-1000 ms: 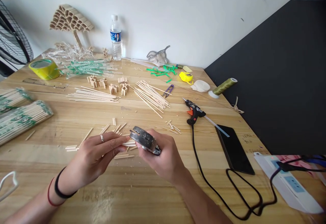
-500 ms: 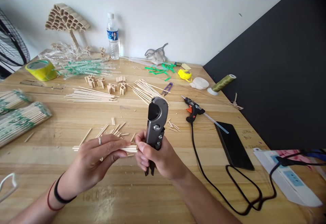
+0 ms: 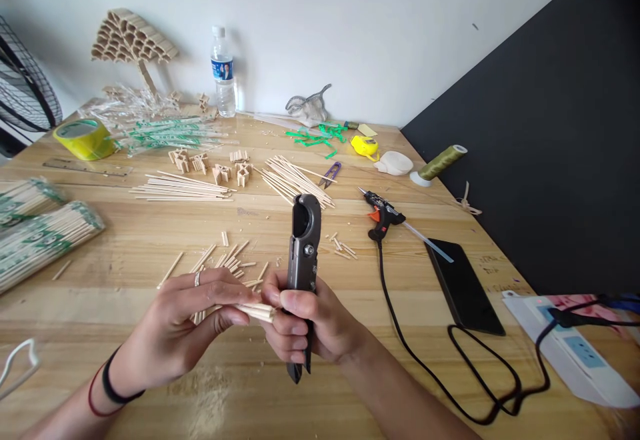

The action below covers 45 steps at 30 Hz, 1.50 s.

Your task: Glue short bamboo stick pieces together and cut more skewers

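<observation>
My left hand (image 3: 195,320) pinches a small bundle of thin wooden sticks (image 3: 257,311), whose ends point right. Wrapped round the handles of a dark metal cutter (image 3: 303,253) is my right hand (image 3: 310,313); the cutter stands upright, jaw at the top. The bundle's ends lie close to my right fingers; whether they touch is unclear. Behind my left hand, short cut sticks (image 3: 230,261) are scattered on the wooden table (image 3: 360,393). A few more short pieces (image 3: 343,247) lie right of the cutter.
Long sticks (image 3: 183,188), small stick assemblies (image 3: 221,173) and purple snips (image 3: 330,175) lie further back. On the right are a glue gun (image 3: 383,213) with its cable, a black phone-like slab (image 3: 465,287) and a power strip (image 3: 575,350). Packaged sticks (image 3: 50,243) lie left.
The cutter has turned and moved slightly down, with my right fingers now wrapped further round its handles. The bundle in my left hand has tilted, its right ends lower.
</observation>
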Tool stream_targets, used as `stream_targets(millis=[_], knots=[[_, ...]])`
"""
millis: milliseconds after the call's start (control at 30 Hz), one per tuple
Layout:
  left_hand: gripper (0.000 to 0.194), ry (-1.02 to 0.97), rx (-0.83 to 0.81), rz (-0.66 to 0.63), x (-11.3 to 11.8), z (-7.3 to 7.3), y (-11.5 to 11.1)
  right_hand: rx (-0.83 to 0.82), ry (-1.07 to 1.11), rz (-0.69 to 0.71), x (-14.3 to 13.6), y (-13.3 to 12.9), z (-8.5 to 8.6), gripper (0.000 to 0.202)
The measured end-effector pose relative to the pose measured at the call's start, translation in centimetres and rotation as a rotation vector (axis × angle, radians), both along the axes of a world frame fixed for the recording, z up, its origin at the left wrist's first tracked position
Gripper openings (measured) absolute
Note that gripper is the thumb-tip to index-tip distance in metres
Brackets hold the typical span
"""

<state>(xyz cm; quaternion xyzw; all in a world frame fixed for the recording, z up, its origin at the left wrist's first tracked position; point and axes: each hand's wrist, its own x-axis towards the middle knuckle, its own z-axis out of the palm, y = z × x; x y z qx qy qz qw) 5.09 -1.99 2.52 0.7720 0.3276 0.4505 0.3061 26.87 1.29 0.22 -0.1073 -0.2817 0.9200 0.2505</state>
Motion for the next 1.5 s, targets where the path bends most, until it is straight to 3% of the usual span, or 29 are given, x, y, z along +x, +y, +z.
stream_targets(millis=[200,367,567,733,967,1133,1267,1500], knots=[[0.015,-0.075,-0.054,0.07,-0.8,-0.4,0.0,0.079,-0.019,-0.236,0.8,1.0,0.4,0.027],[0.019,-0.052,-0.023,0.078,-0.9,-0.6,0.1,0.133,-0.099,-0.238,0.3,1.0,-0.3,0.037],[0.022,-0.011,0.021,0.12,-0.5,-0.5,0.2,0.325,-0.202,-0.43,0.0,0.8,-0.8,0.026],[0.02,0.014,-0.005,0.183,-0.2,-0.6,0.1,0.414,-0.288,-0.511,0.3,0.6,-0.6,0.025],[0.021,0.115,-0.002,0.257,-0.1,-0.9,-0.2,0.72,-0.558,-0.67,-0.1,-0.4,0.7,0.015],[0.017,0.167,0.005,0.323,0.5,-0.6,-0.4,0.957,-0.65,-0.851,-0.5,-0.3,0.3,0.005],[0.011,0.227,0.055,0.409,1.3,-0.1,-0.3,1.128,-0.607,-0.892,-0.4,-0.3,-0.4,0.022],[0.013,0.24,0.128,0.455,1.8,0.0,-0.1,1.125,-0.658,-0.918,-0.5,-0.5,-0.6,0.021]])
